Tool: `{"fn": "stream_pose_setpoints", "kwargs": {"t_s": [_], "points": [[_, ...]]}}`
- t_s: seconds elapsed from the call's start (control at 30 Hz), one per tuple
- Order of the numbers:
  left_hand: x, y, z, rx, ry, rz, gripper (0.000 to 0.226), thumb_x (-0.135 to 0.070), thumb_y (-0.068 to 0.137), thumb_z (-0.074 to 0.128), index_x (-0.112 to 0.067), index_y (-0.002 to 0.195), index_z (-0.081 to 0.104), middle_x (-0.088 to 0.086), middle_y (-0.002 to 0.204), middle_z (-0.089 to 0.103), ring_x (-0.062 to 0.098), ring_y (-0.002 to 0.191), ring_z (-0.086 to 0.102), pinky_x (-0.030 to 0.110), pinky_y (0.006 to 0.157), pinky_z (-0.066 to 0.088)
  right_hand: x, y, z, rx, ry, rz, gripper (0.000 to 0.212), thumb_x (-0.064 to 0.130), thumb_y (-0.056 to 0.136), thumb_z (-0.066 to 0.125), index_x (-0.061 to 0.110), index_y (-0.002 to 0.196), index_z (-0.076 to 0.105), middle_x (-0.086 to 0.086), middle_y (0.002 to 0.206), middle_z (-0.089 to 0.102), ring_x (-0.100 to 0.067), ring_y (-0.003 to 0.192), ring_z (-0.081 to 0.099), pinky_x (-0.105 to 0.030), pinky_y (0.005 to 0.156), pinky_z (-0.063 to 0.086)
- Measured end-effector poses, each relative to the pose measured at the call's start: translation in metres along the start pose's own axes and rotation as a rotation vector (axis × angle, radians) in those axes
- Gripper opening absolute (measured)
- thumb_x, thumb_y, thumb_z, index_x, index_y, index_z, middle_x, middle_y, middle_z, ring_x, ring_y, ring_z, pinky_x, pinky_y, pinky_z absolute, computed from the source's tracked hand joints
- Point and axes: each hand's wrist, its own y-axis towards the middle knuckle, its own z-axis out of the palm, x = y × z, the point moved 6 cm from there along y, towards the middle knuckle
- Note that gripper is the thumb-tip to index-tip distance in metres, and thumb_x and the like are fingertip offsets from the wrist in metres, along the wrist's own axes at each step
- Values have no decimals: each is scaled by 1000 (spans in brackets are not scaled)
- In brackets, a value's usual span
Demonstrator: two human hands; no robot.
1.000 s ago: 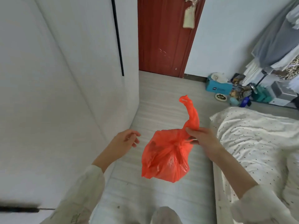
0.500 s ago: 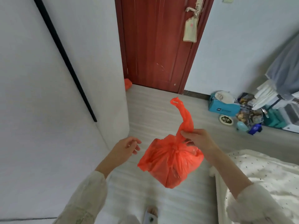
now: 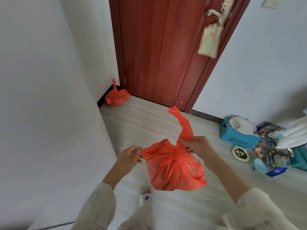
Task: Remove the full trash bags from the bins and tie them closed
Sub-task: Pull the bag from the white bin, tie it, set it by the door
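An orange trash bag (image 3: 174,166) is hanging in mid-air in front of the person, above the pale floor (image 3: 149,123), at about 6 o'clock from the red door (image 3: 159,52). The right hand (image 3: 197,146) is pinching the base of the bag's long twisted handle strip (image 3: 184,125), just beside the knot; the left hand (image 3: 129,155) is pinching the loose flap of film at the bag's 9 o'clock edge. Both hands are thus grasping the bag, not resting released.

Handling, as a judgement: the film is thin, soft and crumpling freely, and the bag is sagging only modestly, so it is probably light. The plastic is likely slippery and may tear if pulled sharply. The gathered neck at the knot is looking like the safest place to grip.

A second orange bag (image 3: 117,97), already knotted, is sitting on the floor in the corner at 10 o'clock. A blue box (image 3: 235,138) at 3 o'clock is carrying white lettering, too small to read reliably. A tag (image 3: 209,40) is hanging from the door handle (image 3: 217,13); no writing is legible.
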Motion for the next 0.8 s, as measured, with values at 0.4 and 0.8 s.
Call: {"fn": "stream_pose_setpoints", "kwargs": {"t_s": [0.4, 0.8], "points": [[-54, 248, -61, -161, -15, -135, 30, -11, 95, 38, -30, 79, 55, -4, 75, 62, 8, 63, 59, 11, 56, 42, 121, 292, 34, 174, -112, 49, 16, 7, 83, 63, -7, 88, 69, -8, 61, 60, -15, 52, 55, -26, 58, 46], [-48, 448, -143, -565, -339, -374, 36, -5, 94, 37, -28, 74, 56, -19, 50, 64, -4, 45, 57, 13, 52, 43, 231, 542, 160, 584, -378, 65, 23, 6, 84, 62, -10, 101, 64, -7, 64, 58, -3, 44, 57, -13, 46, 44]]}}
